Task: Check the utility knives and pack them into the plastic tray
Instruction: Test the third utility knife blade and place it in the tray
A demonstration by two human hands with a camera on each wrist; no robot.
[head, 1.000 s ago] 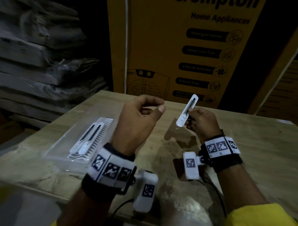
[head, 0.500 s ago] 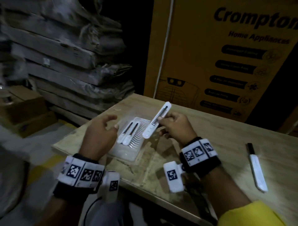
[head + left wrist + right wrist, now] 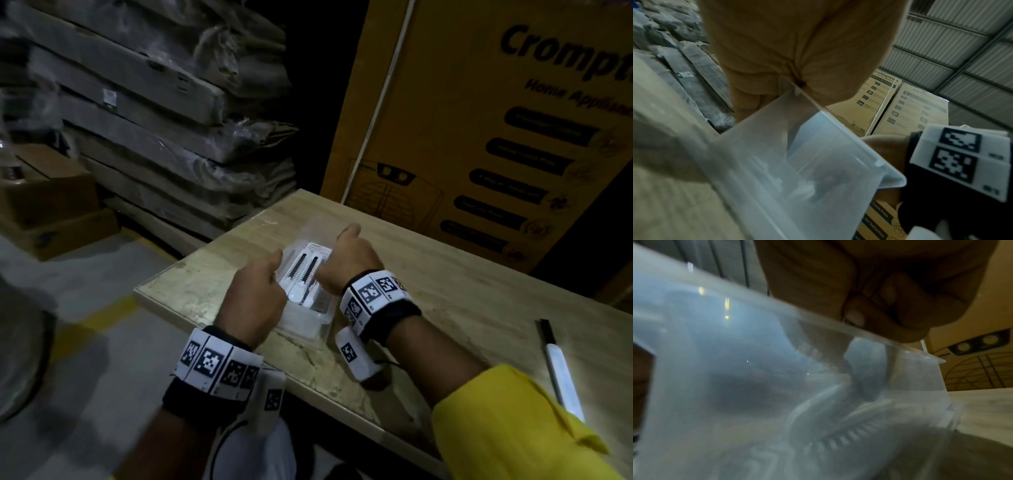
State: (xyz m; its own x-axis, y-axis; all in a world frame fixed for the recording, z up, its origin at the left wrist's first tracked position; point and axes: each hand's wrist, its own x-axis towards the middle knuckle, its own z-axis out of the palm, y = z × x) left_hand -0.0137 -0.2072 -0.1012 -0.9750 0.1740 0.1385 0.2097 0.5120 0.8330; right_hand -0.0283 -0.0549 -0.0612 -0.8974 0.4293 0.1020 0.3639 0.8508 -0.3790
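Utility knives [image 3: 303,274] lie side by side in the clear plastic tray [image 3: 310,327] near the left edge of your wooden table [image 3: 462,294]; from the head view you can make out two white bodies with dark toothed slots, and whether a third sits under your right hand [image 3: 352,260] is hidden. That hand covers the tray's right side, thumb pointing away; the right wrist view shows its fingers [image 3: 885,308] curled against the tray's rim [image 3: 818,321], but whether they pinch a knife you cannot tell. Through the cloudy wall there, only a blurred ribbed shape shows. Your left hand [image 3: 253,294] hides the tray's left side; the left wrist view shows it gripping the rim [image 3: 797,92], something the head view does not reveal. Another knife [image 3: 561,373] lies well apart on the right, its near end cut off by your yellow sleeve [image 3: 507,428]. A large yellow carton [image 3: 479,137] stands beyond the table.
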